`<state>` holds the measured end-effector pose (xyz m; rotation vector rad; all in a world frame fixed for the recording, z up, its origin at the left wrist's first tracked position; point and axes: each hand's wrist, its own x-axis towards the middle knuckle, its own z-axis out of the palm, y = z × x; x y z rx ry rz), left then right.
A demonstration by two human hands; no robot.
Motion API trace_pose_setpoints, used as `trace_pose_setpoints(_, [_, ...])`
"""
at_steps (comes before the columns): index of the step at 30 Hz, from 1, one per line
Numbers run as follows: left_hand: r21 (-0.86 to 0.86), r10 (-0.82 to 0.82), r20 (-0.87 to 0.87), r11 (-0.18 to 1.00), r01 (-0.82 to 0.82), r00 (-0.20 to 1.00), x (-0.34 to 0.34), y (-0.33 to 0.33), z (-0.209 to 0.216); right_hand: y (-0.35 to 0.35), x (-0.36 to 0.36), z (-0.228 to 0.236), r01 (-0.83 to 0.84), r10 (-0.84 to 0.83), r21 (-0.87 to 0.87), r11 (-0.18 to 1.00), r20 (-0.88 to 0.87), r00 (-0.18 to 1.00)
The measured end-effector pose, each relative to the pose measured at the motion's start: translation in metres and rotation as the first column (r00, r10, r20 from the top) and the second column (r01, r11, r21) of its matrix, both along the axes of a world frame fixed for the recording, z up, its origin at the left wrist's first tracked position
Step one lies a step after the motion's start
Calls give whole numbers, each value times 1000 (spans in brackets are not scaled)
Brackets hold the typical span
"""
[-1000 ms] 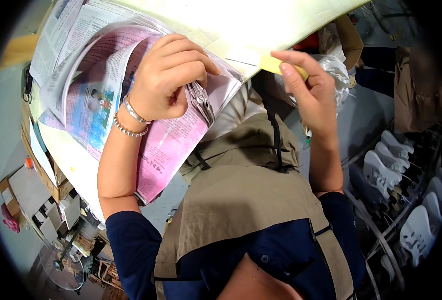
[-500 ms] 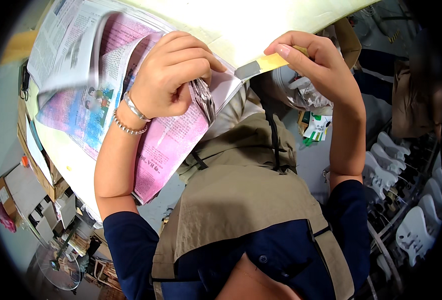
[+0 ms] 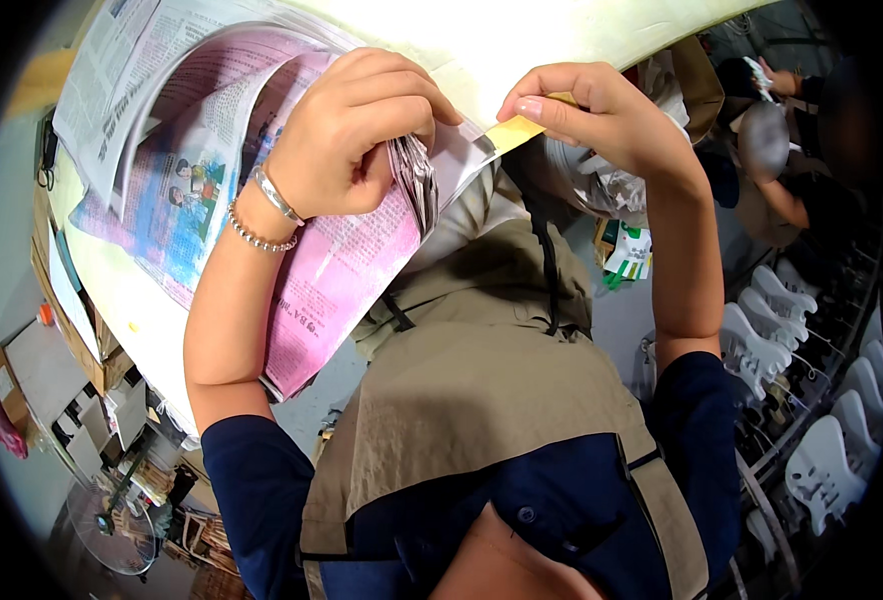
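A pile of printed newspaper sheets (image 3: 347, 275), pink and blue in places, lies over the near edge of the pale table (image 3: 482, 45). My left hand (image 3: 367, 130) is closed on the newspaper, its fingers curled over a folded, crumpled wad of page edges. Between the thumb and fingers of my right hand (image 3: 597, 115) is a flat yellow tool with a grey blade-like end (image 3: 515, 133). That grey end meets the paper edge just right of my left fingertips, and part of it is hidden there. Loose sheets arch up left of my left wrist.
Below the table's right side stands a container with crumpled white wrapping (image 3: 612, 185). White shaped parts (image 3: 827, 470) hang on a rack at the lower right. Another person's arm (image 3: 784, 200) shows at the upper right. A fan (image 3: 112, 525) stands at the lower left.
My right hand has moved left with the yellow tool, and less of its grey end shows at the paper edge. The lifted sheets on the left have rolled into a wider arch.
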<state>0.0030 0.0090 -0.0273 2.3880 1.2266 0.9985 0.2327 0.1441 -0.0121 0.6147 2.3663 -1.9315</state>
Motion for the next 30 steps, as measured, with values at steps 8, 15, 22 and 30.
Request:
trace_pose_setpoints(8, [-67, 17, 77, 998, -12, 997, 1, -2, 5, -45, -4, -7, 55, -53, -200, 978, 15, 998])
trace_pose_setpoints(15, [-247, 44, 680, 953, 173, 731, -22, 0, -6, -134, -20, -18, 2, 9, -430, 903, 24, 1000])
trace_pose_setpoints(22, [-203, 53, 783, 964, 173, 620, -32, 6, -25, -226, -49, -44, -350, 323, -125, 928, -193, 926])
trace_pose_setpoints(30, [-229, 9, 245, 972, 49, 969, -9, -3, 14, -111, 30, -20, 10, 53, -425, 905, 135, 989])
